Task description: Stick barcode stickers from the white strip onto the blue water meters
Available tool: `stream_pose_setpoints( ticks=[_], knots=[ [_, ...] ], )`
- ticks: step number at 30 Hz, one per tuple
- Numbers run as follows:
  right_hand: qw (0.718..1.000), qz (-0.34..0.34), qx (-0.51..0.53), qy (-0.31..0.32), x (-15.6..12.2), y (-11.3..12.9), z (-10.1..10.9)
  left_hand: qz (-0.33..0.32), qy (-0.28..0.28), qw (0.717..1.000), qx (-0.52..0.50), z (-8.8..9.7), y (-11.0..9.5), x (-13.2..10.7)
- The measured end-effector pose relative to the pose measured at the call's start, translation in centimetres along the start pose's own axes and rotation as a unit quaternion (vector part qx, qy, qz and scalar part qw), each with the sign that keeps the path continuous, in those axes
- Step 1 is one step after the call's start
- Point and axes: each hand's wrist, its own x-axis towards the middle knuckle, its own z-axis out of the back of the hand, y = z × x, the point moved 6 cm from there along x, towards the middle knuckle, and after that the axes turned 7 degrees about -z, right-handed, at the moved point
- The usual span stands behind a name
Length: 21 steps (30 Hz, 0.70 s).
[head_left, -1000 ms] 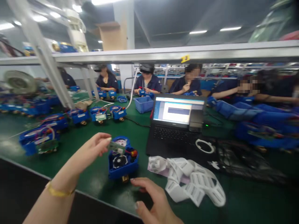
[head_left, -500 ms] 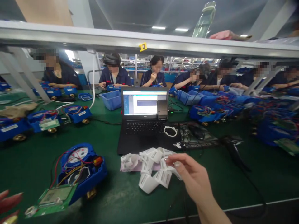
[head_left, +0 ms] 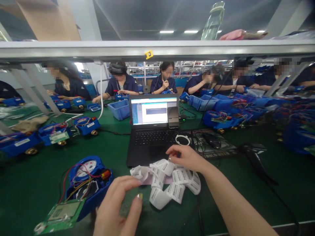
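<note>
A strip of white barcode labels (head_left: pixel 157 195) lies in loose loops on the green table, over a pinkish sheet (head_left: pixel 147 181). My left hand (head_left: pixel 120 203) is at the left end of the strip, thumb and fingers apart, with nothing between them. Over the laptop's front edge, just above the label loops, my right hand (head_left: pixel 184 157) has its fingers curled in and the thumb close to them. Whatever its fingertips hold, if anything, is hidden. Left of my left hand sits a blue meter housing (head_left: pixel 98 193) with wires and a green circuit board (head_left: pixel 62 213) hanging out.
An open laptop (head_left: pixel 147 154) stands behind the labels, with a white ring (head_left: pixel 182 140) on its right side. A mouse (head_left: pixel 212 140) and a black handheld scanner (head_left: pixel 258 164) lie to the right. More blue housings, blue bins (head_left: pixel 119 109) and co-workers are beyond.
My left hand has come in from the lower left edge to beside the labels. My right hand has moved up and left toward the laptop, fingers curled. The view has tilted slightly.
</note>
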Motion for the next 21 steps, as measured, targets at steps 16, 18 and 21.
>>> stream_pose_setpoints(
  ticks=[16,18,21],
  knots=[
    [0.982,0.137,0.132,0.007,-1.6,1.7,0.5,0.098,0.284,0.919,-0.255,-11.8,2.7,7.4],
    [0.981,0.121,0.153,0.002,-1.7,1.5,0.6,0.119,0.29,0.905,-0.288,-11.9,2.7,7.2],
    [0.976,0.125,0.18,-0.019,-1.8,1.4,0.9,0.147,0.297,0.906,-0.264,-11.6,2.8,6.9]
  ],
)
